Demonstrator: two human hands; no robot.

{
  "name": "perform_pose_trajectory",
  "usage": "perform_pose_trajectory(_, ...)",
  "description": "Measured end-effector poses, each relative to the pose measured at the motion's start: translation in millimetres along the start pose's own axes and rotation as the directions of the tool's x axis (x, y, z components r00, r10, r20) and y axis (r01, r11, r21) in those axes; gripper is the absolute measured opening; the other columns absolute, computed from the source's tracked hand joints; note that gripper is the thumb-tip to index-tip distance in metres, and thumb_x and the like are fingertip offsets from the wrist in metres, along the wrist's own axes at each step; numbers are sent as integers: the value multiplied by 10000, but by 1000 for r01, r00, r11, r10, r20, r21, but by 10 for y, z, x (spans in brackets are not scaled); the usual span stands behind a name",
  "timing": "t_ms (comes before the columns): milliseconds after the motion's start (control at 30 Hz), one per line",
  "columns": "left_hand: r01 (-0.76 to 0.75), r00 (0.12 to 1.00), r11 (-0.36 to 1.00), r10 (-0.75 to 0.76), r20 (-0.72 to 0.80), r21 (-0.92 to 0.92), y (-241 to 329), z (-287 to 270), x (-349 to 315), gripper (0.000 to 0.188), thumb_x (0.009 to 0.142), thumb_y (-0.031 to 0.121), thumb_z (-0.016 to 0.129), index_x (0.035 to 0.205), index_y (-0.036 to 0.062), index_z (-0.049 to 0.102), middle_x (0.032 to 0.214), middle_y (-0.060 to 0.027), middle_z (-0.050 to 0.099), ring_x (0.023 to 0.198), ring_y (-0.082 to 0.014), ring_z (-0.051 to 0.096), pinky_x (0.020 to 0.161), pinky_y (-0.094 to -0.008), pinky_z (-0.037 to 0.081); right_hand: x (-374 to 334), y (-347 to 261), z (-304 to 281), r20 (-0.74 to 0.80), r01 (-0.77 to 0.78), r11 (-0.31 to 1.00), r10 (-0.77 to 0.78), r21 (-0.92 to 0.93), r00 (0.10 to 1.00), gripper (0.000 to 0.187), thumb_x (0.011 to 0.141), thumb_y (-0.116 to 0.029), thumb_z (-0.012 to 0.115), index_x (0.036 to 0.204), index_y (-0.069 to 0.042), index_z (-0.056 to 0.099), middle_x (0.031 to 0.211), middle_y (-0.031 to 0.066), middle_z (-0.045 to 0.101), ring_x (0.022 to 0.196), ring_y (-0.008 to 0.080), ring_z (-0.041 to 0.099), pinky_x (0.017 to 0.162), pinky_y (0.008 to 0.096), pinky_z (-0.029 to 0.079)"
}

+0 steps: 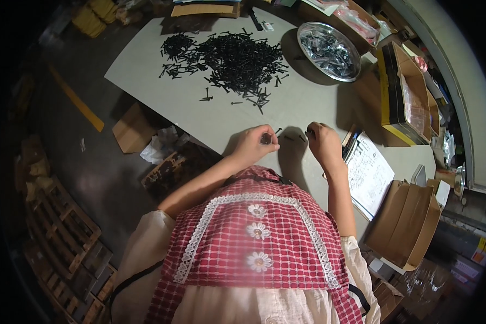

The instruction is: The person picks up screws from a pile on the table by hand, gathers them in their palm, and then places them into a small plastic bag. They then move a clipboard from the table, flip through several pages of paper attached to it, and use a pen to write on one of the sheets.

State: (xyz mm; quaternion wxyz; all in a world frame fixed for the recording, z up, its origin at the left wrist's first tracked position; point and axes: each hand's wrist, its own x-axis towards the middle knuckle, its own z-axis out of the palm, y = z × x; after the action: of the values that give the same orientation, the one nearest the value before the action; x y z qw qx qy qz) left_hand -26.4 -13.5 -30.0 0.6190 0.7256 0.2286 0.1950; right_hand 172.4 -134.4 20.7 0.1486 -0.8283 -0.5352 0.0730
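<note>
Black screws [243,62] form a heap [224,51] on the counter [162,102]. Near side of heap: left hand [256,143] curled, contents unclear; right hand [324,140] narrowed on a dark piece [310,133], perhaps a screw. I judge piece-by-piece handling the step; next move calls for precise fingertip pinching.

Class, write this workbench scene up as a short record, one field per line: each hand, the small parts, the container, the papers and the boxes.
Left hand: left hand, fingers curled; contents unclear
Right hand: right hand, fingers curled near a few loose pieces; grip unclear
Small parts: heap of dark screw-like pieces, spread on the pale table
Container: round metal bowl, right of the heap, holding clear bags
Papers: printed sheet, right of the right forearm
Boxes: open brown cardboard box, nearer the person than the yellow-and-black carton
</note>
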Motion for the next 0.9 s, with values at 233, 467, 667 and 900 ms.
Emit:
perform_pose_trajectory(233, -19, 998, 1000, 20, -65, 13, -90, 52, 14, 153, 816, 93, 754, 890, 44, 628, 830, -20, 677, 801, -113, 628, 772, -280, 496, -4, -562, -344, 79, 131, 761, -233, 635, 969, 253, 887, -42, 701, 1137, -13, 677, 1076, 124, 656, 839, 225, 665, 737, 321, 548)
perform_pose_trajectory(467, -44, 999, 999, 44, -2, 17, -73, -6, 0, 137, 824, 92, 752, 874, 48, 633, 819, -14, 680, 801, -111, 631, 777, -277, 494, -59, 126, -13, 188, -93, 985, 120, -148, 975, 323, 811, -193, 729, 1052, -1, 633, 997, 198, 650, 888, 398, 654, 766, 454, 530)
perform_pose_trajectory(667, -41, 999, 999, 41, -13, 31, -57, 32, 17, 135, 823, 94, 754, 872, 51, 635, 825, -9, 679, 807, -104, 628, 791, -271, 492, -119, 241, 175, 119, 157, 984, -167, 87, 979, 215, 791, -163, 724, 939, -35, 634, 900, 147, 642, 820, 374, 646, 696, 453, 527)
perform_pose_trajectory(900, -27, 1000, 1000, 27, -9, 11, -94, 16, 15, 141, 823, 99, 752, 885, 54, 633, 835, -5, 679, 816, -101, 626, 790, -268, 488, -56, -116, 457, -4, 229, 961, -232, -155, 973, 152, 806, -197, 681, 878, -71, 634, 844, 101, 636, 749, 314, 671, 631, 406, 550)
